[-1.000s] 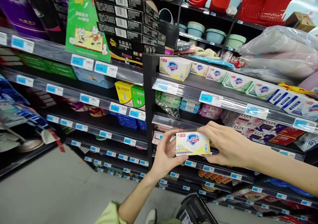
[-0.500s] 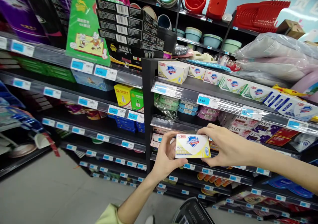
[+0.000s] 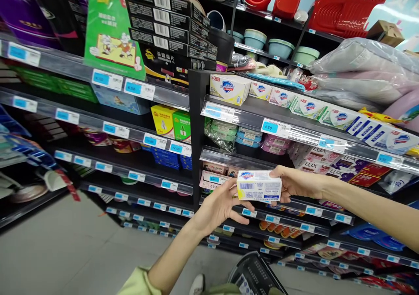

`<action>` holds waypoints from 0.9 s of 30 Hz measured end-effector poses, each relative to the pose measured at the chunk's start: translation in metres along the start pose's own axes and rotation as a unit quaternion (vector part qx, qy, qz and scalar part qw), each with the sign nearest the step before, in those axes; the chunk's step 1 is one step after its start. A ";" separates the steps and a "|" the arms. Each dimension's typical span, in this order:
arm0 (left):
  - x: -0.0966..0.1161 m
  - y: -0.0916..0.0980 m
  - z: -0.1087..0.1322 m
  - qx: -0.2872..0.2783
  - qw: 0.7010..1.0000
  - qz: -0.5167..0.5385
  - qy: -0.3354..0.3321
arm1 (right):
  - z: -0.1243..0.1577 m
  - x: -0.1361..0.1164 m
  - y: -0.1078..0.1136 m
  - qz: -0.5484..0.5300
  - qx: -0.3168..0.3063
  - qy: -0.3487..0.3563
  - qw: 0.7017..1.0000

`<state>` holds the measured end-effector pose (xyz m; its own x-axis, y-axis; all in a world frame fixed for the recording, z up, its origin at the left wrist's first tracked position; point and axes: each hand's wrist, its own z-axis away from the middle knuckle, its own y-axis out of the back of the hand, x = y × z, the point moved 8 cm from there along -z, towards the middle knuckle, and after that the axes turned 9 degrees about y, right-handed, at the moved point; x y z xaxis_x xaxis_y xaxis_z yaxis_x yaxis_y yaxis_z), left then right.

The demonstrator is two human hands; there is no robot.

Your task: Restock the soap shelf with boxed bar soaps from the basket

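Note:
A white and yellow Safeguard soap box (image 3: 259,189) is held up in front of the shelves, a side with a barcode and small print towards me. My right hand (image 3: 296,184) is closed on its right end, thumb near the top edge and fingers behind and below. At the left end is my left hand (image 3: 219,210), its fingers apart and stretched under the box. Part of its index finger goes behind the box, so I cannot tell whether it touches. Matching Safeguard boxes (image 3: 228,89) stand on the upper shelf behind.
Priced shelves (image 3: 242,116) fill the view ahead, with LUX soap boxes (image 3: 327,154) at right and stacked black boxes (image 3: 166,18) at upper left. A black basket (image 3: 257,271) is low by a white shoe (image 3: 197,283) on the grey floor (image 3: 81,247).
The soap box has been turned from its logo front to its barcode side. My left hand has loosened from its left end and spread its fingers; my right hand keeps its hold.

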<state>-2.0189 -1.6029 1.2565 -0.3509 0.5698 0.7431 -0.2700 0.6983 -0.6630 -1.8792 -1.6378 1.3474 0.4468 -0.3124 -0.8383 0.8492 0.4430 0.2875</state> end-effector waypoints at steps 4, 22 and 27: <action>0.008 0.013 0.003 0.058 0.994 -0.052 -0.078 | 0.008 -0.021 0.004 0.263 0.079 0.091 0.957; 0.023 -0.001 0.039 0.093 0.913 -0.251 -0.308 | 0.029 -0.102 -0.043 0.539 -0.047 0.232 0.808; 0.017 0.013 0.059 0.165 0.931 -0.136 -0.294 | 0.055 -0.192 0.009 0.523 0.063 0.360 0.770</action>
<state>-2.0811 -1.6094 1.2555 -0.6343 -0.0126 0.7730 -0.6476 0.5548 -0.5224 -1.9419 -1.6203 1.5366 0.6717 0.7267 -0.1439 0.1721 0.0358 0.9844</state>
